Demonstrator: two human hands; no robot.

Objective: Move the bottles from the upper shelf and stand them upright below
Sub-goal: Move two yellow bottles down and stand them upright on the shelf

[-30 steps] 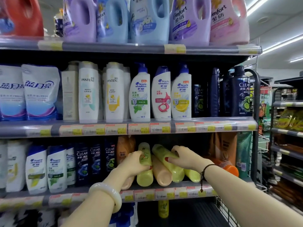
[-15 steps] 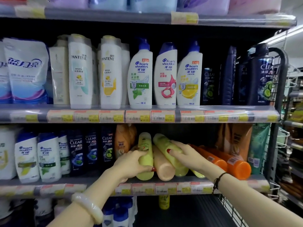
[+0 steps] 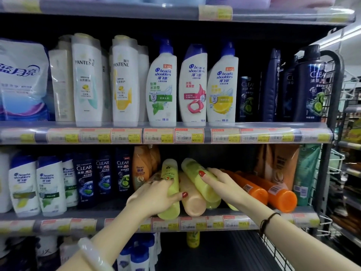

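Bottles are lying on the shelf (image 3: pixel 195 222); left hand (image 3: pixel 154 196) is gripping a green bottle (image 3: pixel 170 190), right hand (image 3: pixel 224 184) is clasping another green bottle (image 3: pixel 197 177), both unmoved since earlier.

Bright, even light from ceiling strip lights (image 3: pixel 349 34) at upper right washes the bottle fronts, while the shelf recesses behind them stay nearly black. Glare streaks the clear plastic price rail (image 3: pixel 166 134). Wide-angle distortion bows the shelf edges, and the frame's corners and borders are smeared soft.
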